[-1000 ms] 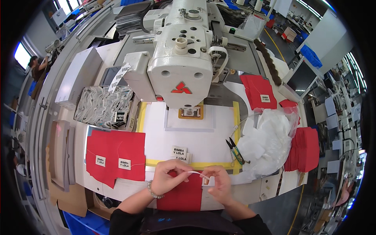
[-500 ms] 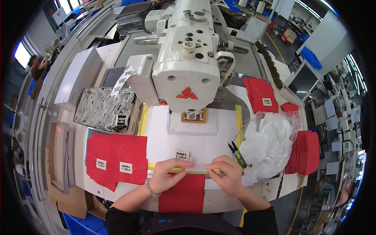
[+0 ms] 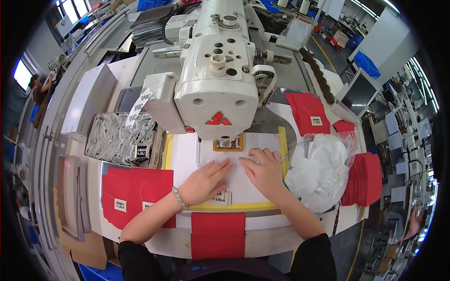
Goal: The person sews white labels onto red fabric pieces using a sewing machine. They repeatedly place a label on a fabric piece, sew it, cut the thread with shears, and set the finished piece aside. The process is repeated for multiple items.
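Both hands lie on the white sheet (image 3: 187, 157) in front of a white sewing machine (image 3: 215, 93). My left hand (image 3: 206, 181), a bead bracelet at its wrist, rests flat with fingers stretched toward the machine. To its right, my right hand (image 3: 263, 171) touches the sheet with its fingers bent and apart; I see nothing held in it. Just beyond the fingertips is a small brass-coloured frame (image 3: 228, 150) under the machine head. Small white printed labels (image 3: 225, 199) lie partly covered by my left hand. A folded red cloth piece (image 3: 218, 236) lies at the front edge.
Red cloth pieces with labels (image 3: 136, 192) lie at left, below a box of bundled labels (image 3: 117, 140). At right are a plastic bag of white pieces (image 3: 316, 171), a red cloth stack (image 3: 368, 180) and labelled red pieces (image 3: 307, 114). A monitor (image 3: 358, 96) stands behind.
Both hands have moved forward from the sheet's front edge toward the machine, and their pinched fingers have spread. The black-bladed thread snips seen earlier are now out of sight by my right arm.
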### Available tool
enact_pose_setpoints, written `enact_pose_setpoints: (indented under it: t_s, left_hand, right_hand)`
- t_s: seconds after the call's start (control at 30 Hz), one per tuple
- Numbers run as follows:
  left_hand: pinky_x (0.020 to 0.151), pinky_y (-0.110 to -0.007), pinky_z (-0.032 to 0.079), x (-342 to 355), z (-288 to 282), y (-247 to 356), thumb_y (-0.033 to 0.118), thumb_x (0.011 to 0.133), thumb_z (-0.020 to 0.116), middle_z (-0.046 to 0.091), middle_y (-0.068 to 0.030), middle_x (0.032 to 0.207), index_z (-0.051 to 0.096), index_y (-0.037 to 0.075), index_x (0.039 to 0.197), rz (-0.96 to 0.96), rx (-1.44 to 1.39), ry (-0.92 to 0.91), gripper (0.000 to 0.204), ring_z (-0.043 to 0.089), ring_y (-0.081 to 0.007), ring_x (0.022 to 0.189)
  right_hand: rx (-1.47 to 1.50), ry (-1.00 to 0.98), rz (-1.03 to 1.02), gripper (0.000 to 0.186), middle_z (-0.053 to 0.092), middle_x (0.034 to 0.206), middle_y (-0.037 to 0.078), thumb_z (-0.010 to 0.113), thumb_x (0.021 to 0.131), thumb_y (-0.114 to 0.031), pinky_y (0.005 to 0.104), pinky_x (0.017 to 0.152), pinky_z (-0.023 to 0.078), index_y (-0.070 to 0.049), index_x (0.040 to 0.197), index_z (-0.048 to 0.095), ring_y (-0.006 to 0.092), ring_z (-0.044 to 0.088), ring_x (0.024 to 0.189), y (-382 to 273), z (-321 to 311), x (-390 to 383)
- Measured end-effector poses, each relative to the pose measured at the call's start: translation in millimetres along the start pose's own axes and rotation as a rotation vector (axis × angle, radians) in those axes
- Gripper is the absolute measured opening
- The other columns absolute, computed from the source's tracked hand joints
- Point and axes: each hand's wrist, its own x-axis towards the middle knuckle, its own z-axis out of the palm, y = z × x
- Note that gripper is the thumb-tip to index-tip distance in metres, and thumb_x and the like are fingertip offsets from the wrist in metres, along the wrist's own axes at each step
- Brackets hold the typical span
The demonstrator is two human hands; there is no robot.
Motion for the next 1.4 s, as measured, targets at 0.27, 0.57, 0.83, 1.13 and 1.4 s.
enact_pose_setpoints:
  t_s: [0.27,0.57,0.83,1.13,1.4]
  left_hand:
    - [0.110,-0.042,0.039,7.5,5.6,-13.4,0.028,0.085,0.069,0.045,-0.0188,0.144,0.042,0.000,0.141,0.050,0.154,-0.024,0.068,0.050,-0.0312,0.127]
    - [0.111,-0.046,0.033,6.4,3.1,-16.2,0.052,0.087,0.060,0.041,-0.0233,0.144,0.043,0.001,0.140,-0.095,0.378,0.031,0.076,0.042,-0.0372,0.134]
    - [0.107,-0.044,0.038,3.7,-9.7,3.4,0.045,0.086,0.064,0.049,-0.0225,0.136,0.050,0.000,0.132,-0.167,0.263,-0.036,0.066,0.048,-0.0349,0.128]
    - [0.105,-0.043,0.039,33.1,1.5,2.5,0.044,0.085,0.066,0.052,-0.0207,0.134,0.051,0.002,0.131,-0.045,0.299,0.136,0.065,0.052,-0.0346,0.121]
    - [0.108,-0.045,0.036,48.7,10.3,-5.5,0.048,0.086,0.064,0.052,-0.0237,0.132,0.048,0.001,0.132,-0.085,0.259,0.095,0.068,0.053,-0.0372,0.118]
  right_hand:
    - [-0.095,-0.107,0.027,0.029,0.055,0.105,0.003,0.073,0.078,-0.029,0.0380,0.075,0.035,-0.021,0.106,0.072,0.0205,0.052,0.088,-1.3,2.5,-6.8]
    - [-0.135,-0.095,0.059,0.041,0.056,0.110,0.007,0.072,0.079,-0.030,0.0388,0.076,0.037,-0.018,0.117,0.067,0.0223,0.052,0.093,-6.3,10.1,-6.1]
    - [-0.126,-0.147,0.097,0.038,0.055,0.111,0.009,0.069,0.080,-0.028,0.0398,0.078,0.038,-0.016,0.116,0.067,0.0240,0.053,0.095,-5.4,13.3,-2.7]
    - [-0.133,-0.094,0.068,0.034,0.055,0.109,0.010,0.069,0.080,-0.027,0.0392,0.073,0.038,-0.015,0.112,0.065,0.0247,0.052,0.089,-2.4,16.3,-1.5]
    - [-0.136,-0.102,0.081,0.031,0.054,0.107,0.008,0.071,0.077,-0.026,0.0384,0.073,0.037,-0.016,0.106,0.065,0.0238,0.052,0.089,-2.2,17.0,-2.0]
